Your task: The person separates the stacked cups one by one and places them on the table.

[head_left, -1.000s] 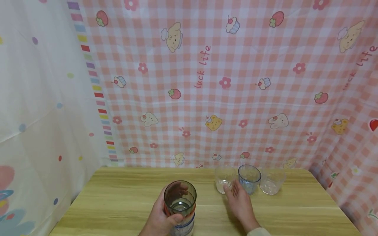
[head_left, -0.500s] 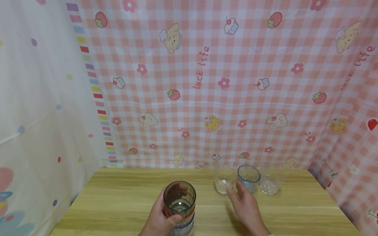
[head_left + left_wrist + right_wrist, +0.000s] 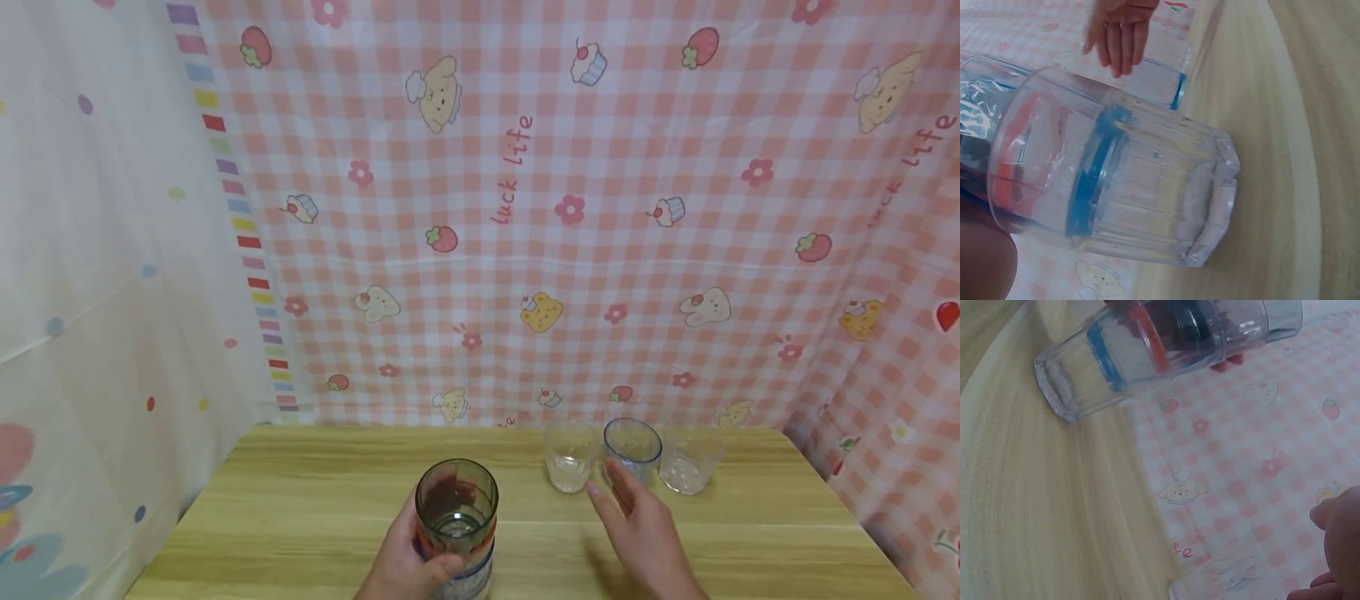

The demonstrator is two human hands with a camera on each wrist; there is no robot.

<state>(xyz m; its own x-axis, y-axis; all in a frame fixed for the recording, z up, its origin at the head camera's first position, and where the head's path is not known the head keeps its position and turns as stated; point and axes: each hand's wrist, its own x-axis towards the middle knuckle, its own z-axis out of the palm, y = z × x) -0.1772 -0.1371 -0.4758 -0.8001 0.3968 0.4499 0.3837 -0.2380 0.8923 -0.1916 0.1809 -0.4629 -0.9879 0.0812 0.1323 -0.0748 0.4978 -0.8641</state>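
My left hand (image 3: 401, 554) grips a stack of nested glasses (image 3: 456, 504), with a smoky grey one on top. Orange and blue rims show through the stack's clear walls, and in the left wrist view its clear base (image 3: 1207, 203) is plain to see. Fingers of my right hand (image 3: 645, 533) are extended, holding nothing. They lie in front of a blue-rimmed glass (image 3: 632, 442) and partly cover it; whether they touch it I cannot tell. Left of that stands a clear glass (image 3: 567, 473), and right of it another clear glass (image 3: 688, 475).
The three separate glasses form a row near the back of the wood-grain table (image 3: 300, 517). A pink checked cloth (image 3: 465, 275) hangs right behind the table, and a white dotted cloth (image 3: 97, 350) hangs on the left side.
My right hand has drawn slightly right and back, away from the left clear glass. The left hand and its stack stay in place, as do the three glasses in the row.
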